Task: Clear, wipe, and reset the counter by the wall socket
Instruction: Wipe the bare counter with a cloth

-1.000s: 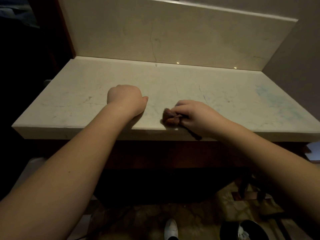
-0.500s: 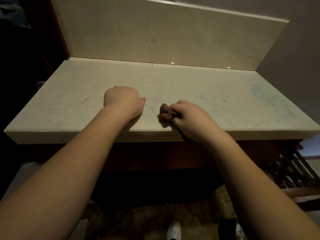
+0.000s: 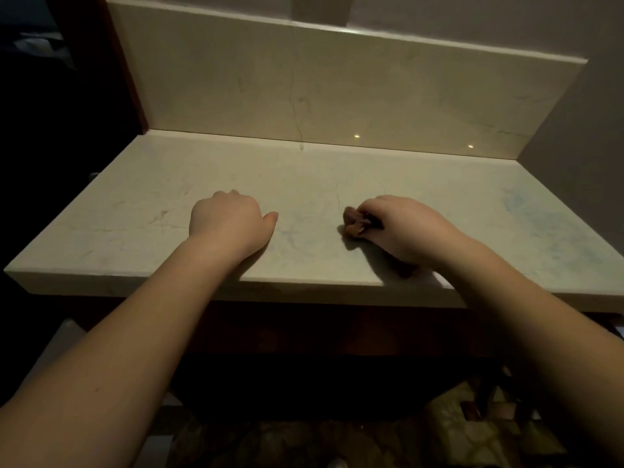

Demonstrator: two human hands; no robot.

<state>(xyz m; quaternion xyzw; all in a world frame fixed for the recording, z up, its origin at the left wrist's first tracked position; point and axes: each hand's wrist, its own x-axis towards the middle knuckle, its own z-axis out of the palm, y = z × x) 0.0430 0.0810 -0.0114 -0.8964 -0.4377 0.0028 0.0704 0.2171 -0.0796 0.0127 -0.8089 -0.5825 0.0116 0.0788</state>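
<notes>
A pale marble counter [image 3: 337, 177] spans the view with nothing standing on it. My right hand [image 3: 408, 228] grips a small bunched brown cloth [image 3: 354, 222] and presses it on the counter near the front edge, right of centre. My left hand [image 3: 229, 221] rests on the counter left of centre, fingers curled under into a loose fist, thumb out to the right, nothing in it. No wall socket shows in this view.
A marble backsplash [image 3: 371, 92] rises behind the counter, with a grey wall [image 3: 580, 136] on the right and dark wood [image 3: 128, 79] on the left. Below the front edge lies a dark cabinet front and patterned floor [image 3: 439, 434].
My right hand has slid the cloth to the right, away from my left hand, widening the gap between them. My left hand has stayed in place.
</notes>
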